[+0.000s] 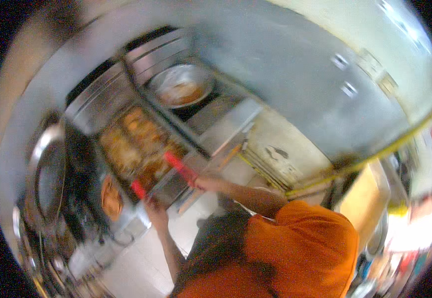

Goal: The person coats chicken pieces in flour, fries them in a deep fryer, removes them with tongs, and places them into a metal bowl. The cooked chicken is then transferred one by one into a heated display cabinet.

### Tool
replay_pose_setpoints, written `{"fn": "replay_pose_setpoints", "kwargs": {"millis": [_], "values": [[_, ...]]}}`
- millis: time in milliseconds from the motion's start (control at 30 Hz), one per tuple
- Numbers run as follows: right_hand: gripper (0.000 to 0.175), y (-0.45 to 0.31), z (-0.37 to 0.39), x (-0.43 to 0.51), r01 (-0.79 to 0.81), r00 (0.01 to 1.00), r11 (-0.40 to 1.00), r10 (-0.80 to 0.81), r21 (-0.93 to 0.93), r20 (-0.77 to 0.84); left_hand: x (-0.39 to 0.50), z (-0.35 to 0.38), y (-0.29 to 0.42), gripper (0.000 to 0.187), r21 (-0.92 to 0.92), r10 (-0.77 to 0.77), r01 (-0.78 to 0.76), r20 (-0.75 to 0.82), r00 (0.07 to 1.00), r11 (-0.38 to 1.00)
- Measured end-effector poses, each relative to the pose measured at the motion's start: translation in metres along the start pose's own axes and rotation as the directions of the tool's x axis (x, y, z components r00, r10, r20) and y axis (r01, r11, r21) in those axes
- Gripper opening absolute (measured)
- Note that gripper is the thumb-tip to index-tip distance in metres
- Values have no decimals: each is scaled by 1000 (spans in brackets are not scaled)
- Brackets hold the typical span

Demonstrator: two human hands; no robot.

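Before me is a metal cooking bay holding a blurred mass of golden-brown food [137,138]. My right hand [204,182] is closed around a red handle [180,165] that points over the near right part of the food. To the left, my left hand [154,205] grips a second red handle [138,189] at the near edge of the bay. Motion blur and the food hide what the handles belong to, if anything, and whether they join.
Behind a dark divider [167,119] sits a round metal pan [182,87] with brownish contents. An orange-brown bowl-like thing [111,199] and a large round metal vessel [50,178] stand left. A yellow-edged grey panel [294,82] spans the upper right; pale floor tiles [141,257] show below.
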State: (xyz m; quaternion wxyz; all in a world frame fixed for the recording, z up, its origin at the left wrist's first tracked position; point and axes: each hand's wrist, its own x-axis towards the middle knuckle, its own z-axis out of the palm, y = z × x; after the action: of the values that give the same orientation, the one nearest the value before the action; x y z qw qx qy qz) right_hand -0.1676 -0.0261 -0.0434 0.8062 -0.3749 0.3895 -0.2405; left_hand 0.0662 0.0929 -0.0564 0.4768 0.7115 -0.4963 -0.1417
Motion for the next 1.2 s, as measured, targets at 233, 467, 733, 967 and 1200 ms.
{"fn": "replay_pose_setpoints", "kwargs": {"millis": [233,467,733,967,1200], "values": [[23,-9,26,-2,367,917,916,-386,164,102,3,-10,-11,59,-103,-75,85,103,992,991],[22,-12,10,-25,-54,998,911,38,-409,-47,7,-12,7,58,-48,-114,117,67,991,992],[25,9,6,23,153,986,969,-163,-193,-37,3,-16,19,58,-100,-150,159,92,984,982],[24,30,-12,11,-74,997,580,58,-811,-50,6,-16,21,57,23,-198,196,80,977,980],[25,26,-6,18,154,981,874,-189,-460,-31,-2,-16,-4,61,-89,-70,81,121,990,993]]}}
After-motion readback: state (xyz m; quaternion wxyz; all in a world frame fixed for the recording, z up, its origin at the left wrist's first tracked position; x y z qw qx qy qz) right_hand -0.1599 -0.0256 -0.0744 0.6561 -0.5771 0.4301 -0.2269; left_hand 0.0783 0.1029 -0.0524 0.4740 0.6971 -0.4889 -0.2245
